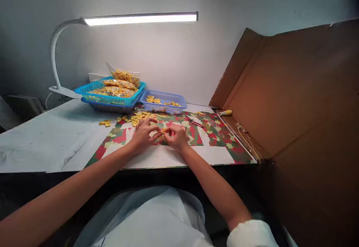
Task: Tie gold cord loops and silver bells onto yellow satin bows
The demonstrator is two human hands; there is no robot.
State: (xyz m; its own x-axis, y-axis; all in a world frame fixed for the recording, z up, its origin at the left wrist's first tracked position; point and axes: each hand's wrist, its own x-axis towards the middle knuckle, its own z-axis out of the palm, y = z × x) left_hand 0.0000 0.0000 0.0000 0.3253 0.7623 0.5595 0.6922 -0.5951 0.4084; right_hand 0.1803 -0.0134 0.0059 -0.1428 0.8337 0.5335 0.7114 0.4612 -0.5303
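Over the patterned sheet, my left hand (143, 133) and my right hand (178, 137) are close together, fingertips nearly meeting. Between them is a thin gold cord loop (158, 135) with a small yellow ribbon bow (164, 130) at its right side. My left thumb and forefinger pinch the cord. The right fingertips are closed on the bow, covering part of it. Just beyond my left hand lies a pile of yellow ribbon bows (140, 116). Red-handled scissors (195, 122) rest right of my right hand.
Stacked blue baskets (110, 100) hold bagged yellow pieces (117, 91); a lilac basket (164, 107) holds loose bows. A yellow thread spool (225, 112) and gold cords (251, 144) lie by the tall cardboard wall (294, 90) at right. A lit lamp (140, 19) spans above.
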